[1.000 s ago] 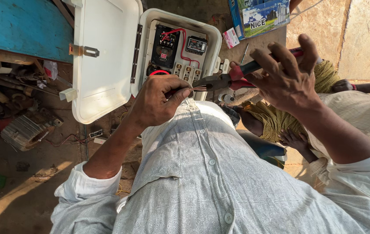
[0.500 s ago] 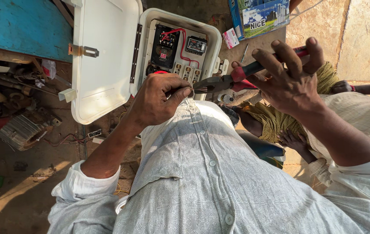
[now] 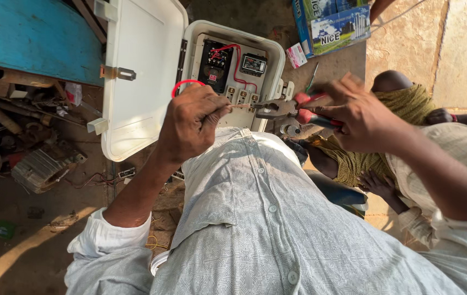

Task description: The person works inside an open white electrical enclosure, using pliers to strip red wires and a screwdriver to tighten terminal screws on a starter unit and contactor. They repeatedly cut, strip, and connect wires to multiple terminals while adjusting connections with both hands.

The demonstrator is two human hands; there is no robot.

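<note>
closest in, a pale grey patterned shirt (image 3: 277, 229) with small buttons fills the lower half, soft and creased over the knees. up from it, the left hand (image 3: 192, 123) comes in from seven o'clock with the wrist bent, its fingers curled shut around a thin red wire (image 3: 185, 84) that loops above the knuckles. at three o'clock of it the right hand (image 3: 353, 112) reaches in from the lower right, fingers wrapped around the red-sleeved handles of metal pliers (image 3: 277, 108), whose dark jaws point to nine o'clock and meet the wire's bare end between the hands. beyond, at twelve o'clock, stands a white plastic electrical box (image 3: 233, 71) with rounded corners, its smooth lid (image 3: 143, 76) swung open to the left, black parts and red wiring inside. farther off at ten o'clock lies a rough blue board (image 3: 31, 38).
</note>
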